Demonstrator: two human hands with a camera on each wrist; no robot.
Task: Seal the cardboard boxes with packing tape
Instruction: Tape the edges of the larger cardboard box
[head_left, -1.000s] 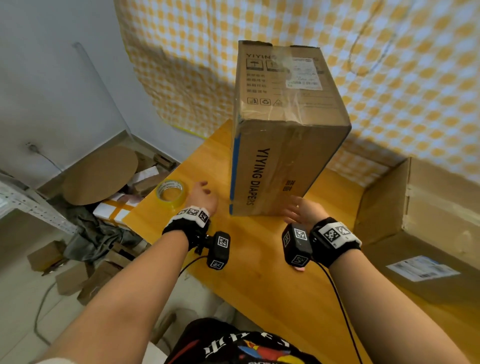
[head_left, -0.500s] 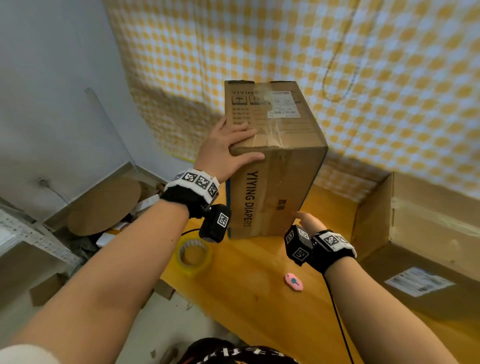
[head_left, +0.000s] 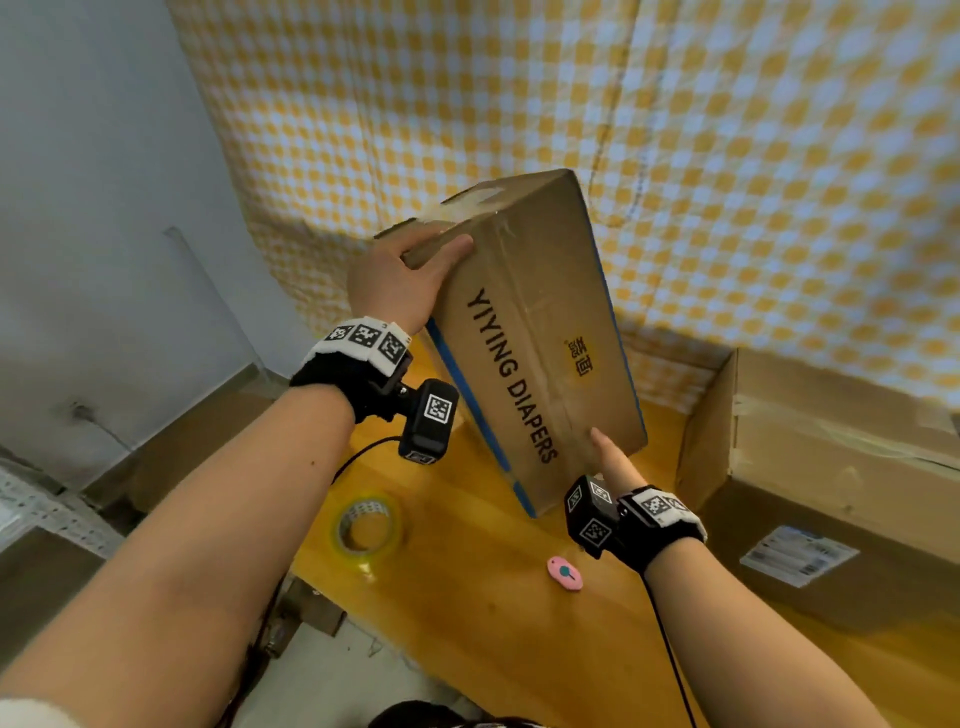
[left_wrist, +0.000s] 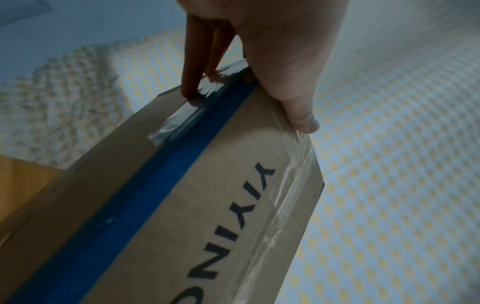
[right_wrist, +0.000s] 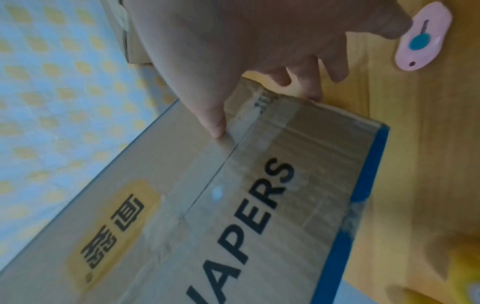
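Observation:
A tall cardboard box (head_left: 530, 353) printed "YIYING DIAPERS" leans tilted on the wooden table (head_left: 467, 623), its lower end on the tabletop and its printed face turned up toward me. My left hand (head_left: 426, 249) grips its upper left corner, thumb on the printed face (left_wrist: 182, 205) and fingers on the adjacent taped side. My right hand (head_left: 605, 457) holds the lower end, thumb (right_wrist: 215, 123) on the taped centre seam and fingers curled under the edge. Old clear tape (left_wrist: 293, 185) runs along the seam. A roll of clear packing tape (head_left: 366, 530) lies on the table left of the box.
A pink box cutter (head_left: 564, 573) lies on the table just in front of my right wrist. A larger cardboard box (head_left: 831, 467) with a shipping label stands at the right. A yellow-checked curtain (head_left: 727, 156) hangs behind. The table's left edge drops to a floor with cardboard scraps.
My left hand rose from the tabletop beside the tape roll to the box's top corner. The box went from upright to tilted. My right hand stayed at its base.

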